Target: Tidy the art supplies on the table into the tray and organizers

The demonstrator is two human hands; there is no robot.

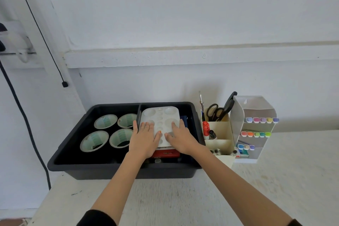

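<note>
As L hand (pixel 145 137), R hand (pixel 180 136) press flat-fingered, white round-welled palette (pixel 159 113) tops tray (pixel 73 163).

- A pale, bluish-white painted wall (pixel 183 14) fills the background in soft, even light.
- A raised horizontal ledge (pixel 183 57) runs across it.
- At left a thin black cord (pixel 64 84) hangs diagonally, and a thicker dark cable (pixel 23 115) droops beside it.
- The surface (pixel 183 198) is off-white and scuffed.
- A reddish sliver of floor (pixel 11 223) shows bottom left.
</note>
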